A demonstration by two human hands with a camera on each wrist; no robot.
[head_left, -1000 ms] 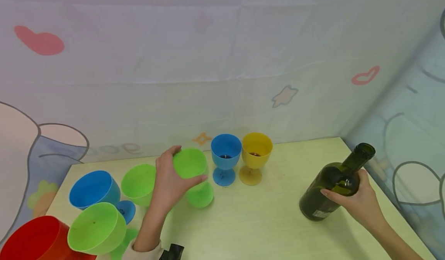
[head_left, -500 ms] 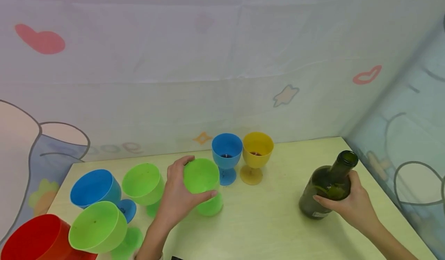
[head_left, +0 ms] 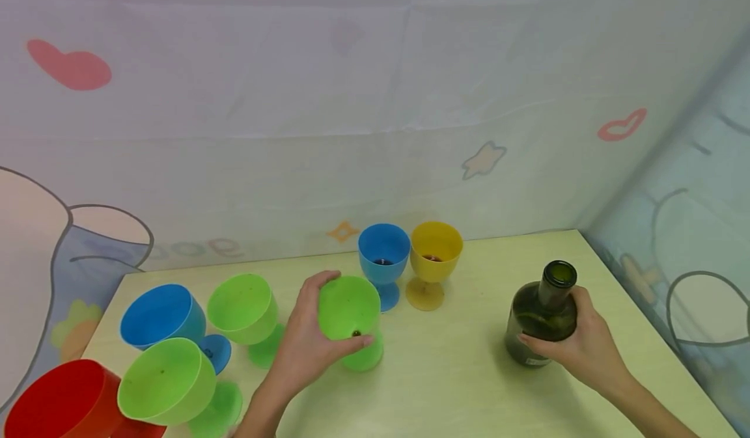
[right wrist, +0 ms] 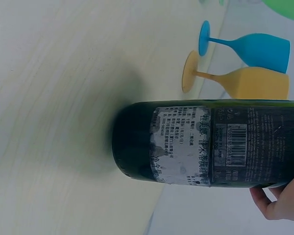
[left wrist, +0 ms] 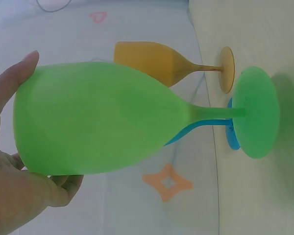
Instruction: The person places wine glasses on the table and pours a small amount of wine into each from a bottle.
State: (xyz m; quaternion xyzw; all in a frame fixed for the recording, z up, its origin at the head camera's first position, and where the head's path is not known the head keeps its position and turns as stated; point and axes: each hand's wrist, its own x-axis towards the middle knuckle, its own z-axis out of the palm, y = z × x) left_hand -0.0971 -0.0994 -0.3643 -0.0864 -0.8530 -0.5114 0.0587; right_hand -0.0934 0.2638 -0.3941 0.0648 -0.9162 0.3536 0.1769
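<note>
The left hand (head_left: pixel 313 340) grips the bowl of a green goblet (head_left: pixel 349 304) near its rim, thumb on the near side; a small dark spot shows inside. In the left wrist view that goblet (left wrist: pixel 103 117) has its foot close to the table. My right hand (head_left: pixel 592 347) holds a dark green bottle (head_left: pixel 539 314) round its upper body, neck up and tilted slightly. The bottle (right wrist: pixel 186 144) shows printed labels in the right wrist view. Just behind the held goblet stand a blue goblet (head_left: pixel 383 252) and a yellow goblet (head_left: pixel 436 252), each with dark contents.
On the left of the table (head_left: pixel 457 373) are a blue goblet (head_left: pixel 161 317), a green goblet (head_left: pixel 241 308), another green goblet (head_left: pixel 166 383) and a red goblet (head_left: pixel 61 402). A printed cloth (head_left: pixel 293 99) hangs behind the table.
The left hand and its green goblet have moved right and nearer the front edge. The bottle, leaning right before, has swung closer to upright in the right hand.
</note>
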